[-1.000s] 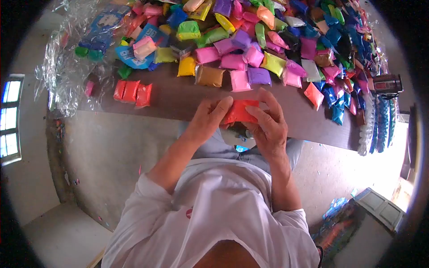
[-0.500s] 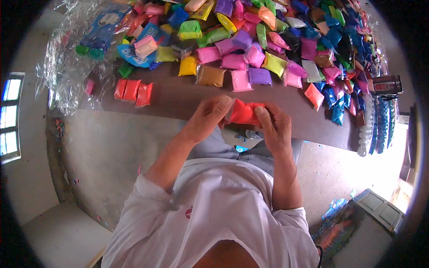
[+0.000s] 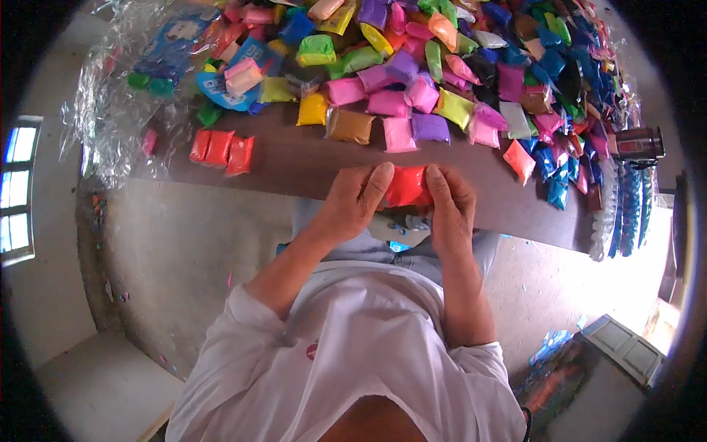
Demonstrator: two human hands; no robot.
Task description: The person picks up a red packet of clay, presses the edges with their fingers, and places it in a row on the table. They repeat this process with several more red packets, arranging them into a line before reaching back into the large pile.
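Note:
A small red packet [image 3: 407, 186] in clear plastic is held up just over the table's front edge. My left hand [image 3: 359, 195] pinches its left end, thumb on top and fingers curled beneath. At the other end, my right hand [image 3: 451, 197] grips it the same way, so both hands are closed. The undersides of the fingers are hidden. To the left lie several red packets [image 3: 219, 149] side by side on the dark table [image 3: 294, 158]. A pink packet [image 3: 400, 134] and a purple packet [image 3: 431, 127] lie just beyond my hands.
A large heap of colourful packets [image 3: 398, 66] covers the back of the table. Crumpled clear plastic [image 3: 110, 96] hangs at the left. A dark cylindrical object [image 3: 638, 144] stands at the right edge, above hanging strips of packaging [image 3: 630, 206]. An orange-pink packet [image 3: 520, 162] lies right.
My left thumb has shifted onto the packet's near left end, and my hands have drawn slightly closer together. The packet now looks flatter and squarer. Things on the table stay put.

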